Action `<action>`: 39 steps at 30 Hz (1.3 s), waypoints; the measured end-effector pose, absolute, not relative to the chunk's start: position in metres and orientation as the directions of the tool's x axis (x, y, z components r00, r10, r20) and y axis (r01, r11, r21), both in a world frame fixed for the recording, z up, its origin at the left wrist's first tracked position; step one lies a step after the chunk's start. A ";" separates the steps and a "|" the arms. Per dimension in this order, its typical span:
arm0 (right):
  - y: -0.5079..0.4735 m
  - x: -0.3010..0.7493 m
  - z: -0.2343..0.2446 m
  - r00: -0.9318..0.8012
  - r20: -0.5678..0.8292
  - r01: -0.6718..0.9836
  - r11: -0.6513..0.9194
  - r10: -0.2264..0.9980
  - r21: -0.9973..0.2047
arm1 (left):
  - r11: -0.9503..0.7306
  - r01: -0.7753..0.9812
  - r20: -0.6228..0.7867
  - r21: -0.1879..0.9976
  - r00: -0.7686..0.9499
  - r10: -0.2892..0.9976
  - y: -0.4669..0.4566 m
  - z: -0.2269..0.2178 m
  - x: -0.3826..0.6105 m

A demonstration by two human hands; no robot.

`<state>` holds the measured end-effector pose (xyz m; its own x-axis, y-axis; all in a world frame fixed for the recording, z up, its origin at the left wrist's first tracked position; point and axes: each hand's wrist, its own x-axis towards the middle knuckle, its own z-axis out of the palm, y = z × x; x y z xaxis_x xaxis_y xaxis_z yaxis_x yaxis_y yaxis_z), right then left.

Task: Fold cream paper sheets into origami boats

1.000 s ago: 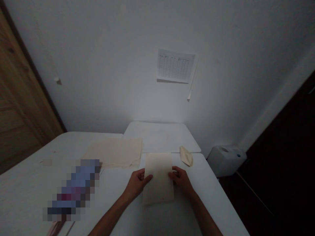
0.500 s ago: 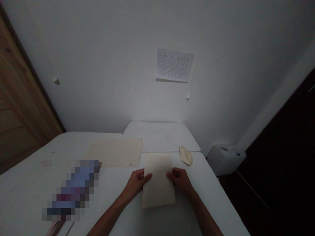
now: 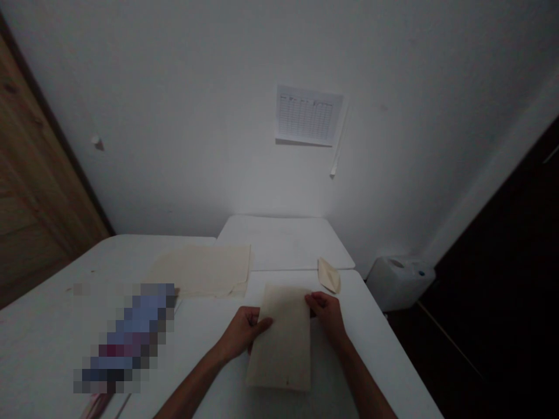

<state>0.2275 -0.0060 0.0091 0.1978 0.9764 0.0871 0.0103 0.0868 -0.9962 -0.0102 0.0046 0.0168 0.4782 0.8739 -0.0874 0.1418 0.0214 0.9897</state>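
Observation:
A cream-coloured rectangular sheet of paper (image 3: 282,343), perhaps folded, is held up over the white table in front of me. My left hand (image 3: 245,333) grips its left edge, thumb on the front and fingers behind. At its upper right corner, my right hand (image 3: 326,314) pinches the paper between thumb and fingers. A small folded cream paper piece (image 3: 328,276) lies just beyond my right hand. Further left, larger cream sheets (image 3: 209,269) rest flat on the table.
The white table (image 3: 213,378) has a raised white panel (image 3: 288,238) at the wall. A blurred-out bluish object (image 3: 135,331) lies at left. A printed sheet (image 3: 309,115) hangs on the wall. A white plastic container (image 3: 399,282) stands beyond the table's right edge.
The held paper has come lower and closer to me and tilted slightly. My right hand has shifted up its edge to the top corner; my left hand keeps its hold.

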 end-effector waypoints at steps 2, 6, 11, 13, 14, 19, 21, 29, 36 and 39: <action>-0.006 0.229 0.009 0.206 0.088 0.006 0.089 0.975 -0.996 | 0.020 0.135 -0.084 0.991 0.485 0.870 0.005 0.017 -0.010; -0.005 0.232 0.007 0.236 0.106 -0.006 0.111 0.966 -0.994 | 0.024 0.126 -0.088 0.992 0.533 0.842 0.007 0.016 -0.012; -0.004 0.234 0.003 0.154 0.061 -0.065 0.072 0.986 -0.995 | 0.026 0.100 -0.068 0.995 0.443 0.894 0.010 0.013 -0.012; -0.004 0.233 0.001 0.072 0.038 -0.061 0.043 0.997 -0.997 | 0.031 0.080 -0.060 0.996 0.378 0.924 0.011 0.012 -0.012; -0.004 0.232 0.000 0.047 0.033 -0.058 0.036 0.998 -0.998 | 0.035 0.071 -0.058 0.997 0.353 0.934 0.012 0.012 -0.012; -0.006 0.231 -0.004 -0.001 0.002 -0.069 0.002 1.000 -0.998 | 0.040 0.015 -0.042 0.999 0.299 0.953 0.014 0.013 -0.014; -0.006 0.232 -0.004 0.001 -0.002 -0.057 -0.002 1.000 -0.998 | 0.033 0.004 -0.032 0.999 0.301 0.953 0.014 0.013 -0.015; -0.006 0.235 -0.002 -0.002 0.025 0.005 0.025 1.000 -1.000 | -0.009 -0.102 0.036 0.995 0.264 0.964 0.015 0.011 -0.017; -0.004 0.236 -0.004 -0.021 0.025 -0.055 0.024 0.999 -0.998 | 0.013 -0.139 0.028 0.990 0.294 0.955 0.014 0.016 -0.019; -0.004 0.235 -0.004 -0.025 0.025 -0.060 0.023 0.999 -0.998 | 0.001 -0.130 0.036 0.992 0.283 0.959 0.013 0.018 -0.019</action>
